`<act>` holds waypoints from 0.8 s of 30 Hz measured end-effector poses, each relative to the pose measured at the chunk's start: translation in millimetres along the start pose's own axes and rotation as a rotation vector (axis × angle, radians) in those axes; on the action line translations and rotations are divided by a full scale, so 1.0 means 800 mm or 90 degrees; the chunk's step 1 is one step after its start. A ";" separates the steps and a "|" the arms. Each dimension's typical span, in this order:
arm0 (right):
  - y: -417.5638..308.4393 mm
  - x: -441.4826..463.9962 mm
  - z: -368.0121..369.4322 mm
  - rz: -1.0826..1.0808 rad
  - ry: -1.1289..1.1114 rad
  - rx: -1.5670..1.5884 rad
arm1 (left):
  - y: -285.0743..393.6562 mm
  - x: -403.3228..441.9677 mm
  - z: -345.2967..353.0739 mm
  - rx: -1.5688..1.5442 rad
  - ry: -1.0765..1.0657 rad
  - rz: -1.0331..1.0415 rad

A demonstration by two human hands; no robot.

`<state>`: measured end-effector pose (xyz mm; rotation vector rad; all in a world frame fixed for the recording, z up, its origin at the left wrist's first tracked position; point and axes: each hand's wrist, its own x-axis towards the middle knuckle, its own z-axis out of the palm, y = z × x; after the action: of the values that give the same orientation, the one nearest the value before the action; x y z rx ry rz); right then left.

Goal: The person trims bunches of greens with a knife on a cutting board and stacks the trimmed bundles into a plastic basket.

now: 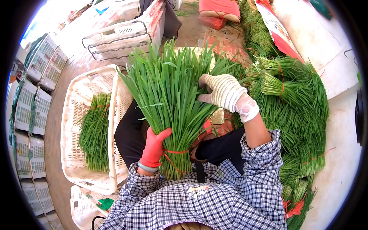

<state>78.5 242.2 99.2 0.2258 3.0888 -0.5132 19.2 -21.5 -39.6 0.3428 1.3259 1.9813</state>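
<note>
Left hand grips banded greens; right hand half-curled, grip unclear. Left basket part-filled; right heap outside it.

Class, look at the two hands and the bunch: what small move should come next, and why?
Perhaps the right hand should draw the leaves inward: they fan out above the band, the left hand grips the bunch near that band, and the right is at the leaves' edge.
</note>
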 end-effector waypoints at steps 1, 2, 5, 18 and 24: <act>-0.001 0.002 0.002 -0.001 0.000 -0.001 | 0.001 0.000 0.000 0.007 -0.004 -0.003; -0.001 0.005 0.006 -0.003 0.008 -0.030 | 0.000 0.001 0.000 0.006 -0.002 -0.001; -0.005 0.013 0.016 -0.052 0.007 -0.102 | -0.001 0.001 0.001 0.005 0.006 0.007; 0.034 -0.078 -0.001 -0.054 0.328 0.860 | 0.004 0.001 -0.017 -0.067 0.026 0.035; -0.001 -0.109 -0.065 0.067 0.266 0.539 | 0.004 -0.002 -0.020 -0.054 -0.035 0.045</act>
<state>166.0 245.7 150.7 0.5402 2.9534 -1.9513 10.0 -34.4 -43.7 0.4066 1.2066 2.0654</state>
